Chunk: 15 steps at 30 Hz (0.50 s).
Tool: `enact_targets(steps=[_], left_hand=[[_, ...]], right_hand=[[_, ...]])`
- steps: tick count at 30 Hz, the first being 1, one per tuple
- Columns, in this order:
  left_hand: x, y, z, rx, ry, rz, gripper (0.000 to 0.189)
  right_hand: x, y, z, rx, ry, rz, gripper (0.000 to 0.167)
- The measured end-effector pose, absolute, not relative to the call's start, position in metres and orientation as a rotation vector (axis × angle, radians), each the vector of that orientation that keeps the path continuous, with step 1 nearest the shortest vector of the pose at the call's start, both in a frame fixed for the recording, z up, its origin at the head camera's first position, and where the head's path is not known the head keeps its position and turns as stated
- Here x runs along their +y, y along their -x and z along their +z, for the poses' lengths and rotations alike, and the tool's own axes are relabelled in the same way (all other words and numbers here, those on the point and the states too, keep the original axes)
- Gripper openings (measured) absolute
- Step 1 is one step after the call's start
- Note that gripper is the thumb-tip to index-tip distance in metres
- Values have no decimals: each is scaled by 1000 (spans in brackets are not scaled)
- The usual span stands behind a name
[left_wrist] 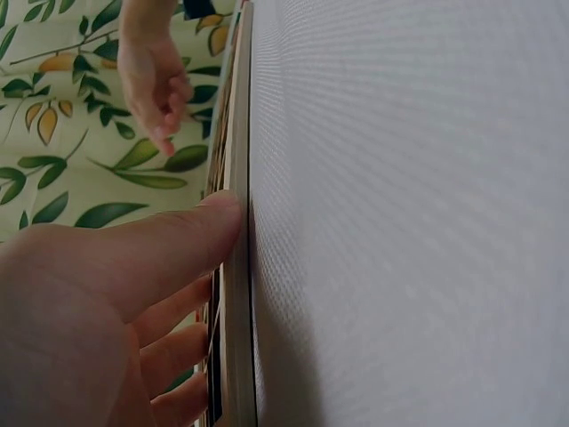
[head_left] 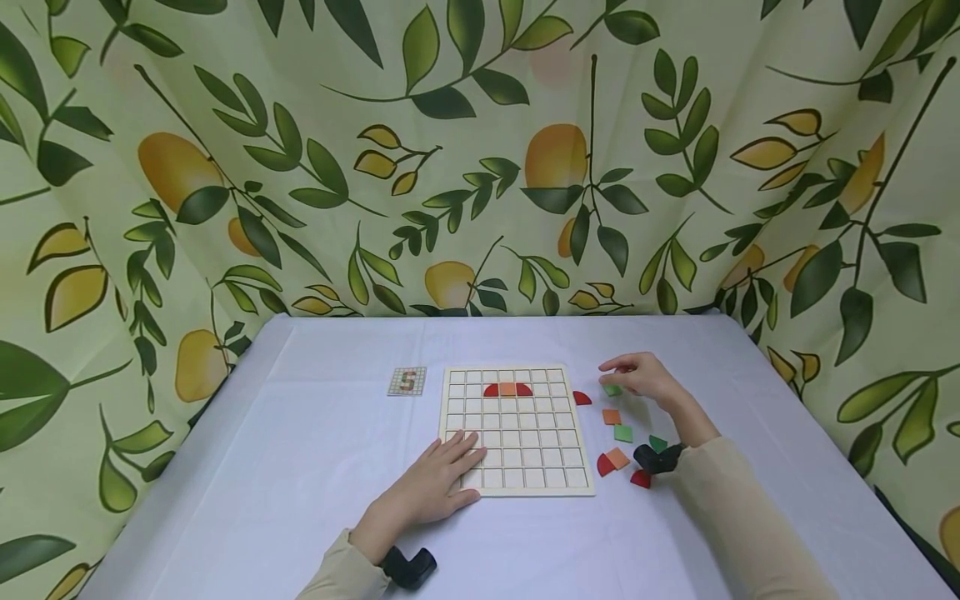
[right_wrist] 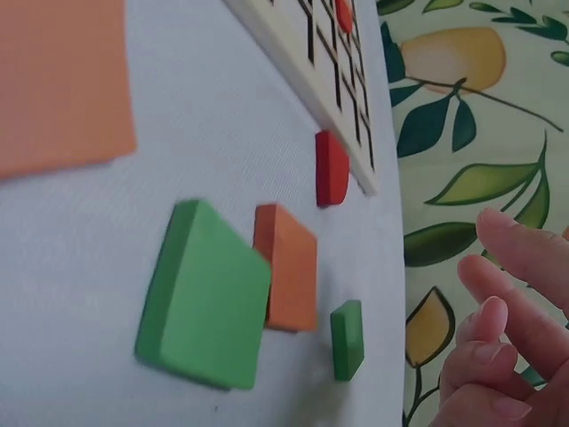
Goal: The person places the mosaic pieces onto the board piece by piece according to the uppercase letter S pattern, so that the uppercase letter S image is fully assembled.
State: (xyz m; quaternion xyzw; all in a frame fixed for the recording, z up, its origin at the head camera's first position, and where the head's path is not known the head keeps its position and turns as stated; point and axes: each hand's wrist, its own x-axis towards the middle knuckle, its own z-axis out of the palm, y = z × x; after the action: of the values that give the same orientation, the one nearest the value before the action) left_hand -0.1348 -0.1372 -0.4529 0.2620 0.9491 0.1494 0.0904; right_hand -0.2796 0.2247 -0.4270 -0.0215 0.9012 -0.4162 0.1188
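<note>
On the left corner of a white wooden grid board [head_left: 521, 458] rests my left hand [head_left: 431, 483], fingers spread flat. In the left wrist view its thumb [left_wrist: 191, 233] lies along the board's edge. My right hand [head_left: 643, 377] is held over the table right of the board, fingers loosely bent, nothing between them. Just below its fingertips lies a green piece [head_left: 612, 390], seen also as a small green block [right_wrist: 348, 341] in the right wrist view. An orange square [head_left: 507, 389] sits on the board between two red quarter-round pieces, the left one [head_left: 491, 390] and the right one [head_left: 524, 390].
A small gridded card [head_left: 407, 381] with an S-shaped pattern lies left of the board. Several loose red, orange and green pieces lie right of it, among them a red quarter-round [head_left: 582, 398] and an orange square [head_left: 612, 417]. Behind the table hangs a leaf-print curtain [head_left: 480, 167].
</note>
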Motion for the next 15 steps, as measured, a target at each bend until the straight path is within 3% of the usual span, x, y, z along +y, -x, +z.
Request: enact_targets(steps=[15], left_hand=[[-137, 134, -451, 2823, -778, 450, 60]], right_hand=[[240, 288, -440, 2600, 16, -1145, 41]])
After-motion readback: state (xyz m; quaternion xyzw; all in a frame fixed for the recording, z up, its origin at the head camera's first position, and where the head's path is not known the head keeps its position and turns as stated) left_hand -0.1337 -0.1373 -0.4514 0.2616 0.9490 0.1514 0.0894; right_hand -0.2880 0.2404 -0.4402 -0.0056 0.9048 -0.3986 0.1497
